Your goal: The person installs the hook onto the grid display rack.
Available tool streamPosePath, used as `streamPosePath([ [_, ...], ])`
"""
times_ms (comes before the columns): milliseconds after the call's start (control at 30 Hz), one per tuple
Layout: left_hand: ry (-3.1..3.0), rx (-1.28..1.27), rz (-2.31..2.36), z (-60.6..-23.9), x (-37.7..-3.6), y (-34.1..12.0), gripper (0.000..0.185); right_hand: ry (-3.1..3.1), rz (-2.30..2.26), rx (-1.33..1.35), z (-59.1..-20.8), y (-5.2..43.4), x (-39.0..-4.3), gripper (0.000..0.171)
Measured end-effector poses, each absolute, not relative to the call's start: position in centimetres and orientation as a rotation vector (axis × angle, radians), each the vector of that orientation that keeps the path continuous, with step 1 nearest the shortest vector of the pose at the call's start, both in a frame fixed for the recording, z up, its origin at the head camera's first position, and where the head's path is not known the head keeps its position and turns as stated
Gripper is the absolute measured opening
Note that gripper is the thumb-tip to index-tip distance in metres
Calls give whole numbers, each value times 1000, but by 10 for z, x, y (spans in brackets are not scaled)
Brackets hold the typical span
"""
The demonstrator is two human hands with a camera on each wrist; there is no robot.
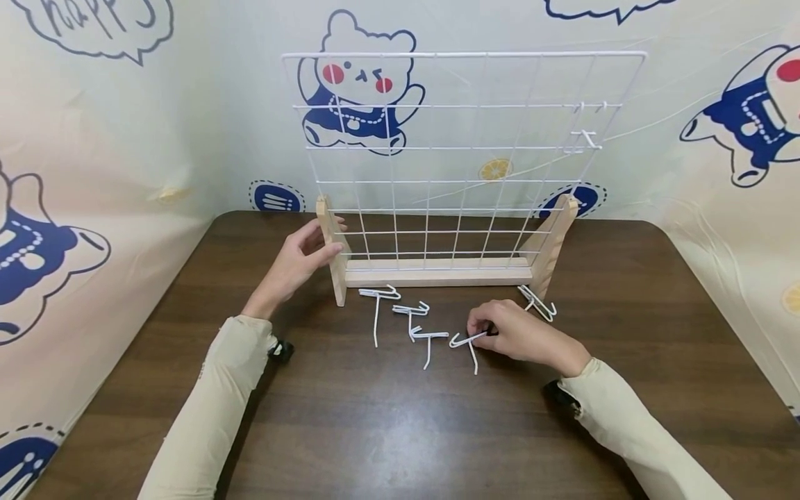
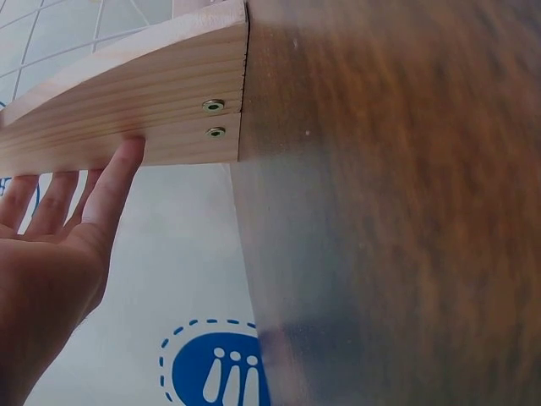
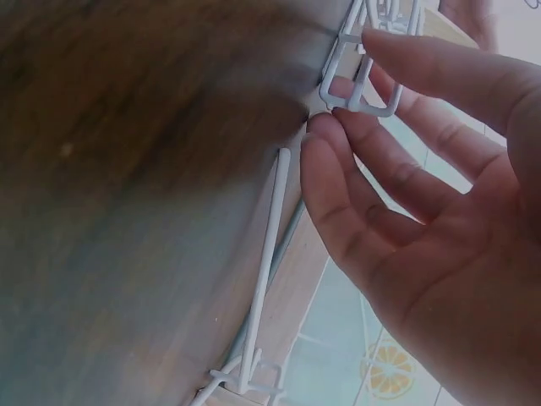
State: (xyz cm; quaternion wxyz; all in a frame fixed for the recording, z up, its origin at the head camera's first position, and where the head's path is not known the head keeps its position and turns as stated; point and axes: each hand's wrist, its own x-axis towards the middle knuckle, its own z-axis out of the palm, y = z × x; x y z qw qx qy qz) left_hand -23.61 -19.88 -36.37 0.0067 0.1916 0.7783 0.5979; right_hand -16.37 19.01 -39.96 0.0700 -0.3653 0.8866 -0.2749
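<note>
In the head view, my left hand (image 1: 298, 257) holds the left wooden leg (image 1: 334, 260) of a white wire grid rack (image 1: 425, 182). Its thumb (image 2: 127, 161) lies against the leg's outer face in the left wrist view, with the other fingers reaching behind the edge. Low over the table, my right hand (image 1: 515, 332) pinches a white wire hook (image 1: 465, 340). The right wrist view shows its thumb and fingers on the end of that hook (image 3: 359, 106). More white hooks (image 1: 378, 295) lie in a slanting row to the left of it.
One hook (image 1: 584, 135) hangs on the upper right of the grid. Another hook (image 1: 537, 303) lies by the right wooden leg (image 1: 550, 239). A wooden bar (image 1: 437, 273) joins the two legs. Behind the brown table (image 1: 400, 430) is a printed cloth (image 1: 250, 125).
</note>
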Motion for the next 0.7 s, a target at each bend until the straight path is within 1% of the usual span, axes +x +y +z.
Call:
streamPosePath([
  [467,2431,586,1873,-362,-234,-199,47,2682,-875,-1044,-397,191,-164,15],
  [700,2451,591,1847,-362,-235,-199,48,2694,-923,-1004,-393,193,-165,10],
])
